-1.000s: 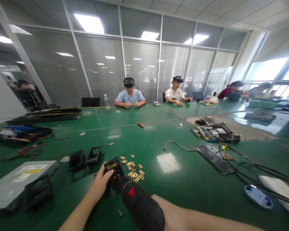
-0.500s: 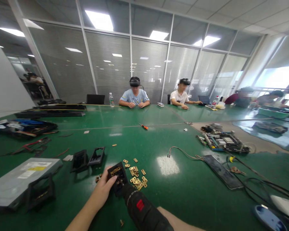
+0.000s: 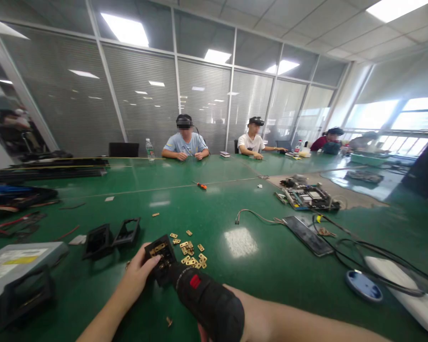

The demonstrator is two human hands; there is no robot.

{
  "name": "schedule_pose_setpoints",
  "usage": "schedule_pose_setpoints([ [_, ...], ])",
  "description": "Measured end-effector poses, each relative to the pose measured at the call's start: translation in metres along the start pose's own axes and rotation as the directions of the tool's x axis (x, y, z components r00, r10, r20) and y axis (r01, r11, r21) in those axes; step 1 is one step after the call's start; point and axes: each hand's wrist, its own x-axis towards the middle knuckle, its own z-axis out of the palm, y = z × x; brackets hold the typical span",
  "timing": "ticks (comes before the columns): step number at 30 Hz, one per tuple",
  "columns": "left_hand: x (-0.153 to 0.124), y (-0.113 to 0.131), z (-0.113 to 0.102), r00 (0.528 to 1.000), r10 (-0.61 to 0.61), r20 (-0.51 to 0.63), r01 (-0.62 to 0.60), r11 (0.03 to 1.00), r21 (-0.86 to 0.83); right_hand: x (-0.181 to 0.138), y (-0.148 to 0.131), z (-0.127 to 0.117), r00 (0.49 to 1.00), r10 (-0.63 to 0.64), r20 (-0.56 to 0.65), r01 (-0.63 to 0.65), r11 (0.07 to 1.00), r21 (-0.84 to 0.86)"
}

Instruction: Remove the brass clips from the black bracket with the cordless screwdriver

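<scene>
My left hand (image 3: pixel 141 270) is closed around a black plastic socket housing (image 3: pixel 168 251), its thumb lying across the inner face. Brass fittings sit inside the housing. A black cordless drill (image 3: pixel 209 297) with a red switch points into it from the lower right, and the tip of the bit is hard to make out. Behind the drill, my right hand (image 3: pixel 245 299) grips the handle, its fingers mostly hidden. Several small brass plates (image 3: pixel 190 248) lie loose just beyond the housing. One brass screw-like piece (image 3: pixel 169 321) rests nearer to me.
Black frames (image 3: pixel 98 241) and a grey metal box (image 3: pixel 24 266) stand at left. An orange screwdriver (image 3: pixel 201 185) lies further off. To the right are a circuit board (image 3: pixel 308 195), a phone-like slab (image 3: pixel 308 236), cables and a blue oval object (image 3: pixel 364 286). Several people sit across the green table (image 3: pixel 214 209).
My view has turned to the right, so the things on the table appear further left. Both hands keep their hold, with the drill still against the socket housing.
</scene>
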Motion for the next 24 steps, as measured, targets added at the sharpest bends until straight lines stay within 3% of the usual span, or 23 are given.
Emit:
schedule_pose_setpoints([
  [4, -0.005, 0.007, 0.0, 0.997, -0.043, 0.057, 0.045, 0.998, -0.046, -0.016, -0.006, -0.016, 0.994, 0.083, 0.065, -0.085, 0.996, 0.015],
  [8, -0.012, 0.019, 0.001, 0.994, -0.085, 0.076, 0.089, 0.994, -0.06, -0.025, -0.018, -0.022, 0.971, 0.149, 0.185, -0.196, 0.943, 0.269],
  [12, -0.013, 0.025, 0.002, 0.992, -0.109, 0.061, 0.113, 0.992, -0.058, -0.022, -0.017, -0.022, 0.961, 0.147, 0.234, -0.223, 0.913, 0.341],
  [20, -0.011, 0.02, 0.002, 0.989, -0.132, 0.072, 0.14, 0.982, -0.124, -0.019, -0.008, -0.021, 0.988, 0.126, 0.087, -0.139, 0.977, 0.162],
  [24, -0.009, 0.019, 0.001, 0.988, -0.15, 0.024, 0.152, 0.982, -0.115, -0.015, -0.013, -0.018, 0.986, 0.153, 0.072, -0.162, 0.976, 0.149],
])
